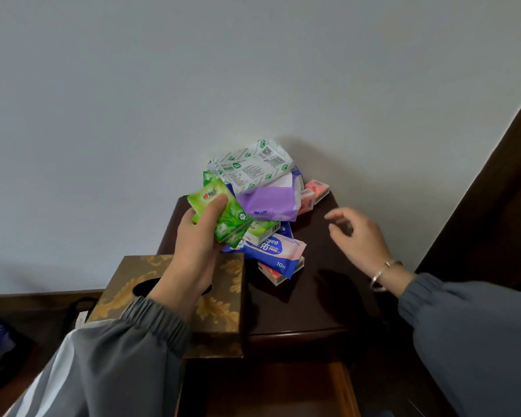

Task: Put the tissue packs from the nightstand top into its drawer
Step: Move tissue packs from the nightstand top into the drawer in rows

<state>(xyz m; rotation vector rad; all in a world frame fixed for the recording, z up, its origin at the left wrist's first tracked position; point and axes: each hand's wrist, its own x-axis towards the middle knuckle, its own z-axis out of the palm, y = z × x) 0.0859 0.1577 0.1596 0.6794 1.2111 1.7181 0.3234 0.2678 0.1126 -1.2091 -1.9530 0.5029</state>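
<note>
Head view is showing a dark wooden nightstand (pixel 331 305) standing against a pale wall (pixel 193 85), with a heap of tissue packs lying at the back of its top.

The left hand (pixel 197 239) is gripping a green tissue pack (pixel 235 219), with the thumb pressing on its upper face and the fingers curling underneath. The pack is being held tilted, just above the left edge of the heap. Whether the hand is holding one green pack or two stacked together is hard to tell.

The right hand (pixel 358 236) is hovering over the bare right part of the top. Its fingers are hanging loosely curled and spread, touching nothing. A thin bracelet (pixel 384 270) is sitting on that wrist, and both arms are wearing grey sleeves.

In the heap, a crumpled white and green pack (pixel 253 165) is leaning against the wall at the back. A purple pack (pixel 268 203) is lying just in front of it, and small pink packs (pixel 315 191) are lying to its right. A blue and pink wipes pack (pixel 272 248) is resting nearest the front, overlapping a red pack (pixel 271 275).

A gold patterned tissue box (pixel 223 311) is standing on the front left corner, partly under the left forearm. Below the top, the drawer (pixel 345 386) is standing pulled out.
</note>
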